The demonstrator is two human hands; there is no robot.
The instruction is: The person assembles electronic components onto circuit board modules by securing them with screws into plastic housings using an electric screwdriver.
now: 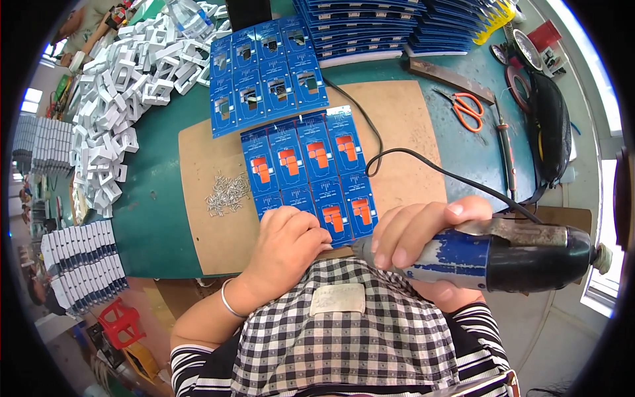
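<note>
Head view: the power tool (pixel 460 258) is gripped by the right hand (pixel 426 231); the blue panel (pixel 307 177), partly covered by the left hand (pixel 286 246) (fingertip grip is unclear), could be skewed by a tool slip, and loose screws (pixel 227 194) alongside scattered

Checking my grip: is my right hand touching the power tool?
Touching. The head view shows the right hand curled over the power tool, with no gap between them.
</note>
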